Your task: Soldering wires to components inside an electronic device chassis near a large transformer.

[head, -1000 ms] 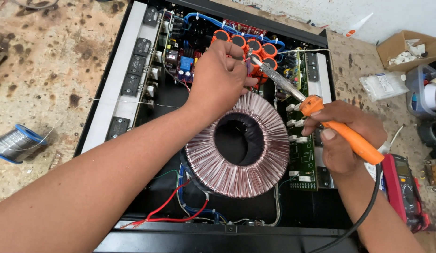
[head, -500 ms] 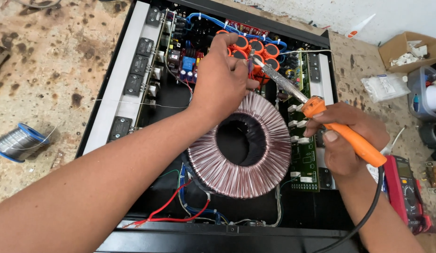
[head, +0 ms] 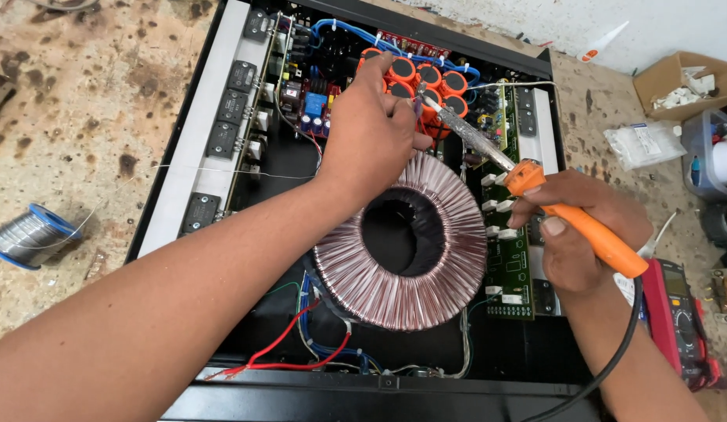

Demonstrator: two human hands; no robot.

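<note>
An open black amplifier chassis point(head: 488, 47) lies on the worktable. A large copper-wound toroidal transformer point(head: 402, 242) fills its middle, with several orange capacitors point(head: 434, 82) behind it. My left hand point(head: 375, 133) reaches over the transformer and pinches a thin wire beside the capacitors. My right hand point(head: 574, 227) grips the orange handle of a soldering iron point(head: 528, 184); its metal tip points up-left and meets the spot at my left fingertips. The joint itself is hidden by my fingers.
A spool of solder wire point(head: 27, 234) lies on the stained table at left, its strand running to the chassis. A red multimeter point(head: 680, 320) sits at right. A cardboard box point(head: 684, 82), plastic bag point(head: 645, 144) and clear container point(head: 711, 152) stand at the far right.
Both hands have barely moved; the iron's tip stays at my left fingertips by the capacitors. The view has shifted slightly.
</note>
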